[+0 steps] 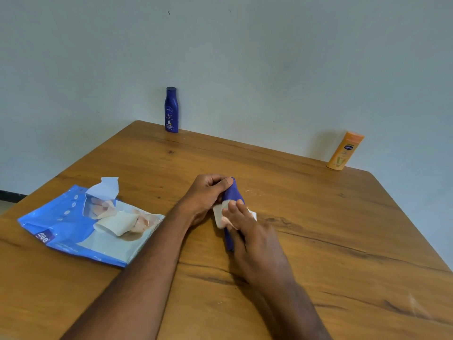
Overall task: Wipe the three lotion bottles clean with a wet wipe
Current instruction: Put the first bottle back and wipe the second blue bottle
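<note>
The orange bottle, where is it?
The orange bottle stands at the far right edge of the table, against the wall, well right of the upright blue bottle.

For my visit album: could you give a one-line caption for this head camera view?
Left hand steadies a dark blue lotion bottle on the wooden table while the right hand rubs it with a wet wipe.

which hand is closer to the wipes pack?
Left. The left hand grips the top of the blue bottle just right of the wipes pack; the right hand is beyond the bottle, farther right.
</note>
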The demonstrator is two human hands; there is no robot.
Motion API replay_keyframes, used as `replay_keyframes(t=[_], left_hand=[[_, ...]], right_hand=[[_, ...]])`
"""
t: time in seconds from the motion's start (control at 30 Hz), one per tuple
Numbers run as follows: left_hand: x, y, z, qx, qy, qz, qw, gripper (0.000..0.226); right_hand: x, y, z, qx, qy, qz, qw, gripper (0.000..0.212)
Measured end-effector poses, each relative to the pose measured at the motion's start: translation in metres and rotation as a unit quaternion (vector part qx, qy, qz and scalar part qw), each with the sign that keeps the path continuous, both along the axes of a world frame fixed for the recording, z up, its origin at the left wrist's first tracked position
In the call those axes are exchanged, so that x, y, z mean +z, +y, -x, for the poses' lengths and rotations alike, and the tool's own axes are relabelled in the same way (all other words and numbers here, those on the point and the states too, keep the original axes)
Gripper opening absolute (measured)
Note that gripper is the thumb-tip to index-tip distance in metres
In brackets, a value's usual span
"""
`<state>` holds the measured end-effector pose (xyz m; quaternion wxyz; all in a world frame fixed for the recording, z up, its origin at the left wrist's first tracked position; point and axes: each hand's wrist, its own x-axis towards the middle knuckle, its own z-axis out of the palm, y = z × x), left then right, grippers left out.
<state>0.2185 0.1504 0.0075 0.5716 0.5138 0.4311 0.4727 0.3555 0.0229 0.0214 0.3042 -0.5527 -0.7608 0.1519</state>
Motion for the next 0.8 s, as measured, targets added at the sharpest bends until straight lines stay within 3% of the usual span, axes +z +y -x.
replay_keyframes(t=[0.1, 0.17, 0.23, 0.33, 0.4, 0.6, 0.8], left_hand=[[-0.002, 0.002, 0.0, 0.007, 0.0, 0.015, 1.0, 0.018], [-0.002, 0.002, 0.0, 0.003, -0.005, 0.02, 1.0, 0.016], [-0.002, 0.002, 0.001, 0.004, -0.005, 0.017, 1.0, 0.016], [0.0, 0.001, 0.001, 0.006, -0.001, 0.013, 1.0, 0.016], [-0.001, 0.002, 0.002, 0.01, 0.007, 0.016, 1.0, 0.017], [-0.002, 0.002, -0.002, 0.032, 0.016, 0.01, 0.999, 0.018], [-0.002, 0.002, 0.0, 0.026, 0.007, 0.011, 1.0, 0.018]], right_hand=[[-0.003, -0.02, -0.013, 0.021, -0.006, 0.005, 1.0, 0.046], [-0.003, -0.025, -0.025, -0.018, 0.002, 0.01, 1.0, 0.043], [-0.006, -0.02, -0.033, -0.092, 0.054, 0.012, 0.994, 0.034], [-0.003, -0.013, -0.036, -0.214, 0.192, 0.008, 0.958, 0.031], [0.0, -0.015, -0.031, -0.239, 0.209, -0.005, 0.948, 0.033], [-0.012, -0.018, -0.012, -0.105, 0.033, 0.0, 0.994, 0.038], [-0.012, -0.027, -0.012, 0.013, 0.017, -0.003, 1.0, 0.041]])
